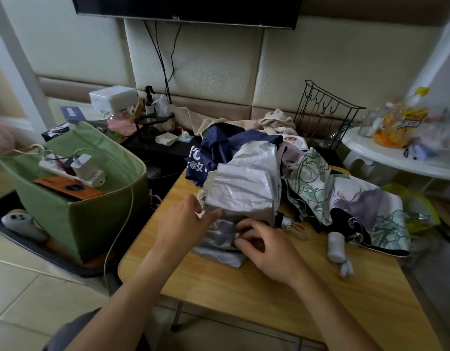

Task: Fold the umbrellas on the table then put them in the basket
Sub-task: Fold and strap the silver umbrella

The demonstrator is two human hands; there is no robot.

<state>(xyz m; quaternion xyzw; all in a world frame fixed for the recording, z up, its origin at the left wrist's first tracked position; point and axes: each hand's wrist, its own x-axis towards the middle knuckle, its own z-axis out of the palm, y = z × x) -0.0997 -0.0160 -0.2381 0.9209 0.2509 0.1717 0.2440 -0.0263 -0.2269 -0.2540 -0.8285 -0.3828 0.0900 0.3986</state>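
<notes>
Three unfolded umbrellas lie heaped on the wooden table (256, 295). Nearest the person is the silver umbrella (244, 188), its crumpled canopy spread from the table's middle toward the near edge. The left hand (185, 224) lies on the canopy's left side with fingers nearly straight, thumb against the fabric, pressing it flat rather than gripping it. The right hand (267, 249) rests on the lower part of the same canopy with its fingers curled, pinching a fold of the silver cloth. Just to the right of that hand the umbrella's metal tip and a pink strap (296, 228) stick out from under the fabric. Behind it lies the navy umbrella (218, 148) with white print, and to the right the floral umbrella (353, 198), its pale handle (335, 247) lying on the tabletop. The green basket (92, 216) stands on the floor to the left of the table, holding a power strip (74, 171) with a charger plugged in.
</notes>
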